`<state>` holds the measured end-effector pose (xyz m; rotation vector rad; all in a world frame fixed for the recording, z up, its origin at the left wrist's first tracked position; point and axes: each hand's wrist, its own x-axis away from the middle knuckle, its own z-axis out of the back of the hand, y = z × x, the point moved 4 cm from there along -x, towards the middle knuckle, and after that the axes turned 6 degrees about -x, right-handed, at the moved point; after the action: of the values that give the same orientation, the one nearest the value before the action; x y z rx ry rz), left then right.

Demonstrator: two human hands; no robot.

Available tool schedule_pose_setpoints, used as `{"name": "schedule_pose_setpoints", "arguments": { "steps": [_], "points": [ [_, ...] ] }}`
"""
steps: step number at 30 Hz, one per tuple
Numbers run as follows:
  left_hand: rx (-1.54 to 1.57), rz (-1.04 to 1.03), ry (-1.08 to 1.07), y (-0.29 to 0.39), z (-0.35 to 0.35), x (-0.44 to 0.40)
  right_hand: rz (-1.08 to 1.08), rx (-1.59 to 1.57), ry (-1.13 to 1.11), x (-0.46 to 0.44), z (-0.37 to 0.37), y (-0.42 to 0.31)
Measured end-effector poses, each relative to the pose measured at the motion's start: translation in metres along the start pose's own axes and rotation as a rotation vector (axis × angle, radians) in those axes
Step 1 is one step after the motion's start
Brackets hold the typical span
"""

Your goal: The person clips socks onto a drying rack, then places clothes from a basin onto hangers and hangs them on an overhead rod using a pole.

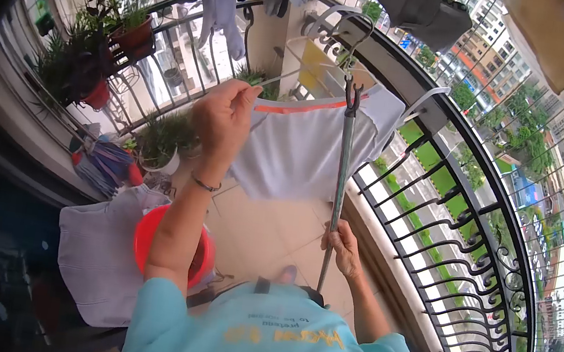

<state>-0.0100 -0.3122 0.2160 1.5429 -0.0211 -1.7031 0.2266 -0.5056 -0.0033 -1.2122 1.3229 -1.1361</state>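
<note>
A white shirt with an orange-red neckline band hangs in front of me on a pale hanger, whose hook rises above it. My left hand is closed in a pinch at the shirt's left upper edge, by the hanger's end; whether it grips the hanger too I cannot tell. Lower down, my right hand is wrapped round a slim clothes pole. The pole stands nearly upright before the shirt, its dark forked tip close below the hanger's hook.
Black balcony railing curves along the right. Socks and dark clothing hang overhead. Potted plants line the left side. A red bucket stands by a pale cloth-covered surface, near a folded umbrella.
</note>
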Motion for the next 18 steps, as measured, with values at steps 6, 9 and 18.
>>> {"name": "schedule_pose_setpoints", "arguments": {
  "steps": [6, 9, 18],
  "points": [
    [0.132, -0.001, -0.032, 0.008, 0.036, 0.003, 0.105, -0.129, 0.131, 0.014, -0.035, -0.021],
    [0.164, -0.016, -0.063, 0.010, 0.053, 0.004, 0.128, -0.169, 0.177, 0.024, -0.053, -0.030],
    [0.250, 0.015, -0.045, 0.024, 0.092, -0.010, 0.182, -0.124, 0.238, 0.065, -0.076, -0.037]
  ]
}}
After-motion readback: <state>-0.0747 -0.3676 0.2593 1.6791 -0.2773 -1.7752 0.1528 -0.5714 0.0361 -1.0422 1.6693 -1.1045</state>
